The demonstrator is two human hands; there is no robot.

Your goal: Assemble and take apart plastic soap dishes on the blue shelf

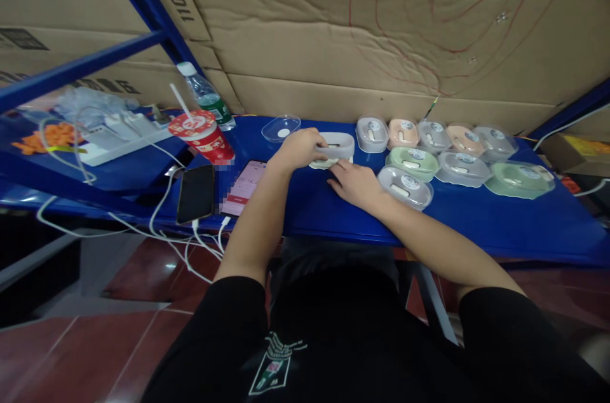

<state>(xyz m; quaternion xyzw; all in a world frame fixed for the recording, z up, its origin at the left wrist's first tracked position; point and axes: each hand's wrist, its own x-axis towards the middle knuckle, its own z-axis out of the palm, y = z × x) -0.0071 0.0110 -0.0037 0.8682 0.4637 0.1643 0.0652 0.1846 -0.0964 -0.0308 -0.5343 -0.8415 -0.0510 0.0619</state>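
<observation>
Pale container [340, 143] is sitting near the middle of the frame on the blue table [305, 212]. The left hand [301, 149] is curling its fingers over the container's left end, apparently gripping it to hold it steady. The right hand [355, 182] is lying loosely open, fingertips at the front edge, thumb apart, seemingly bracing that side without clasping anything. A clear lid [282, 128] is resting upper left of the container, perhaps leaving the inside reachable. Lidded containers [462, 168] are standing grouped toward the right, probably to save room. Leftward, a dark phone [196, 193] and a lit phone [245, 190] are lying beside white cables [195, 224], presumably for charging.
</observation>
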